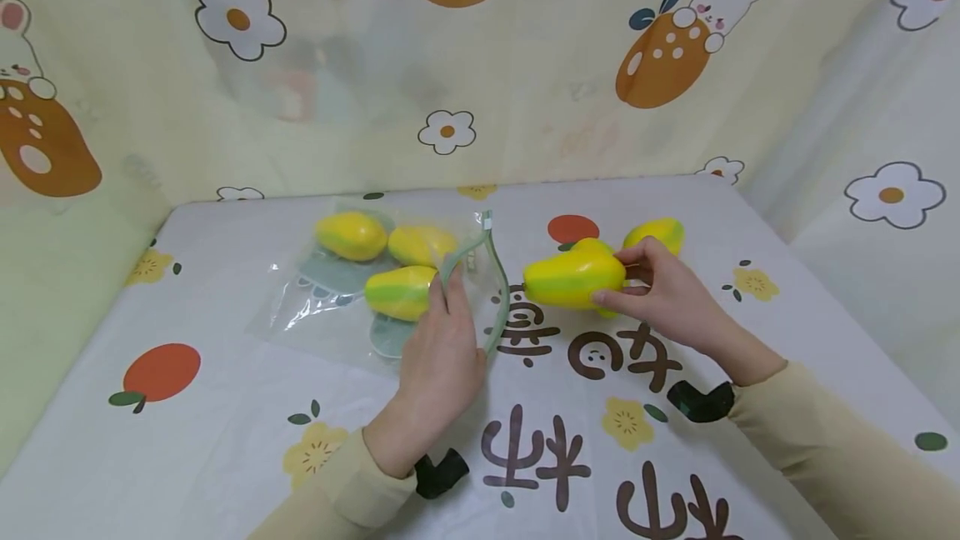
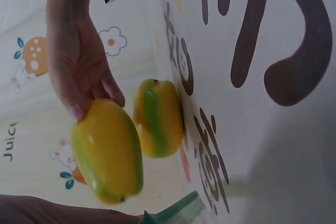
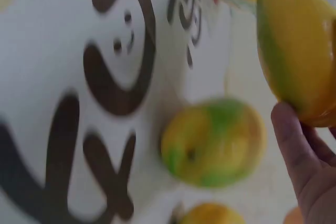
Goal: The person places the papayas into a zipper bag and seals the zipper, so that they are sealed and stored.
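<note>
My right hand [image 1: 667, 294] holds a yellow-green toy papaya [image 1: 570, 277] by its end, thumb on the near side, with the other end toward the bag. In the right wrist view the held papaya [image 3: 294, 45] is up off the table. My left hand [image 1: 446, 357] pinches the green zip rim of a clear zip bag [image 1: 337, 340], which lies with its mouth toward the right. Inside the bag are three papayas, one [image 1: 351, 236] at the far left, one [image 1: 420, 245] beside it and one [image 1: 393, 292] nearer my left fingers.
One papaya [image 3: 212, 140] lies on the table just behind and below the held one. Farther back to the right lies another papaya [image 1: 660, 232]. The printed white cloth [image 1: 240, 448] covers the table, and a patterned curtain [image 1: 525, 73] hangs behind it.
</note>
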The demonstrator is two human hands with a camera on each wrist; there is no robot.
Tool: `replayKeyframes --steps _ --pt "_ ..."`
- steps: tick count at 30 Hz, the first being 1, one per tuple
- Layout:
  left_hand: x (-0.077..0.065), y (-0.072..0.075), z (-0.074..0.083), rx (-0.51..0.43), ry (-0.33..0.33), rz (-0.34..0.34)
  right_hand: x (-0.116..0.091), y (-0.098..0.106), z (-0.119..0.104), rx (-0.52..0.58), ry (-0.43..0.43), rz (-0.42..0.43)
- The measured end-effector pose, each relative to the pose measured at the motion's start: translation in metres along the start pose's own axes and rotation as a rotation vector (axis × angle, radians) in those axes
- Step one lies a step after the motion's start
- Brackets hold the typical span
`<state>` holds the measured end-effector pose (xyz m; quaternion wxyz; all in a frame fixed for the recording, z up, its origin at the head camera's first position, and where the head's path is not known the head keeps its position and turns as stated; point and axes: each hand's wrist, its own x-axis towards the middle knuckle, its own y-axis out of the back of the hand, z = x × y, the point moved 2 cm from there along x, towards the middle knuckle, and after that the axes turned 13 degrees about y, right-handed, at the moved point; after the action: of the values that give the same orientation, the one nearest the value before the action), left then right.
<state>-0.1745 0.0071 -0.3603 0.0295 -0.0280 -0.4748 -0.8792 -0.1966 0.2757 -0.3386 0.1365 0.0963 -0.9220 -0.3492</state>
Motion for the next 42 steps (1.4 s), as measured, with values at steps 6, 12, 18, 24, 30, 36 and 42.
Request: replayKeyframes --steps 6,12,18,24,30,36,42 --pt "0.0 0.0 0.001 0.013 0.004 -0.008 0.011 -0.026 -0.009 0.061 0.038 -0.034" --pt "-0.001 0.0 0.0 0.02 -0.003 -0.005 0.021 -0.048 -0.008 -0.002 0.076 -0.071" --pt "-0.001 -0.003 0.0 0.056 -0.022 0.009 0.031 -0.065 -0.014 -0.09 0.106 -0.089" --pt "-0.002 -0.004 0.003 0.083 -0.045 0.027 0.036 -0.074 -0.016 -0.106 0.118 -0.111" --pt "-0.002 -0.006 0.004 0.089 -0.06 0.047 0.041 -0.08 -0.017 -0.122 0.111 -0.115" --pt "-0.002 -0.005 0.004 0.1 -0.059 0.049 0.049 -0.089 -0.019 -0.113 0.115 -0.126" --pt "-0.003 -0.004 0.004 0.116 -0.058 0.046 0.057 -0.095 -0.022 -0.1 0.101 -0.109"
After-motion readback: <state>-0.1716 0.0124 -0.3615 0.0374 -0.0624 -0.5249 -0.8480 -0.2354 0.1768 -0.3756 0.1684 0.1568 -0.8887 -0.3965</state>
